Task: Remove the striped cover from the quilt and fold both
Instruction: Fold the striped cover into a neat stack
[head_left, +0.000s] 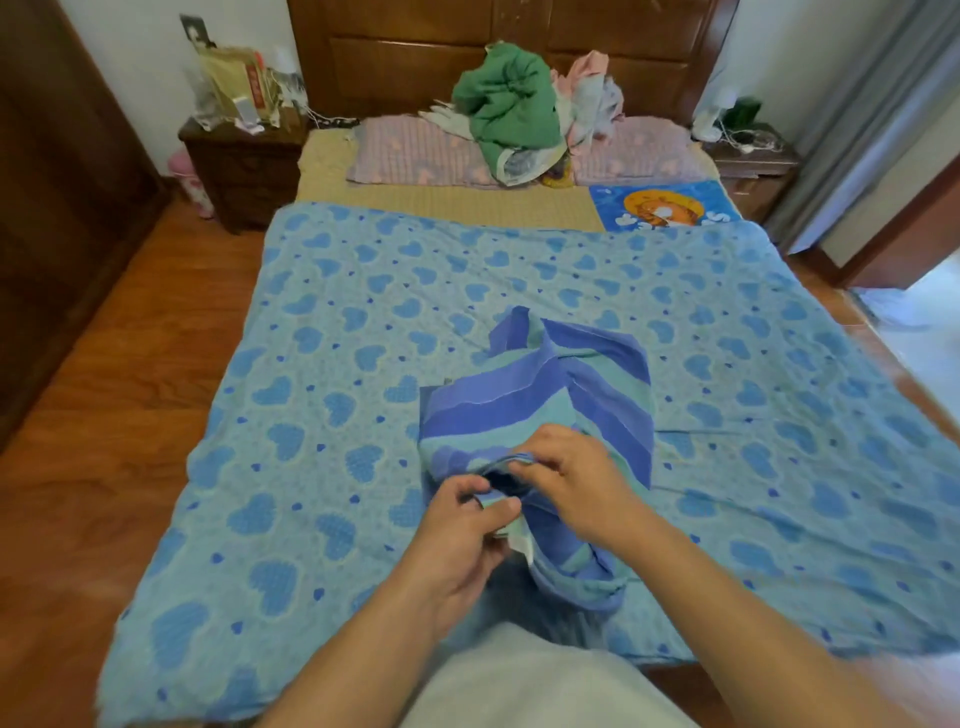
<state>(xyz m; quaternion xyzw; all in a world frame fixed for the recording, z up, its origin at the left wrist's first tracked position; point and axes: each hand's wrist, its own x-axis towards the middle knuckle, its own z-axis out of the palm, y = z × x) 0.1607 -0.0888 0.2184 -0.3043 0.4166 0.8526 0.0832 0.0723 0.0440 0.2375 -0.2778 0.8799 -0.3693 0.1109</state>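
Observation:
A quilt (322, 364) with blue hearts on a light blue ground lies spread flat over the bed. On its near middle sits the striped cover (582, 395), bunched up, in blue, purple and teal bands. My left hand (462, 530) pinches the near edge of the striped cover between thumb and fingers. My right hand (566, 478) grips the same edge just to the right, fingers curled into the fabric. Between the two hands the edge gapes open as a dark slit.
A pile of green and pink clothes (509, 109) and pink pillows (415, 156) lie at the wooden headboard. A blue cartoon cloth (665, 205) lies at the far right. Nightstands (244, 161) flank the bed. Wooden floor runs along both sides.

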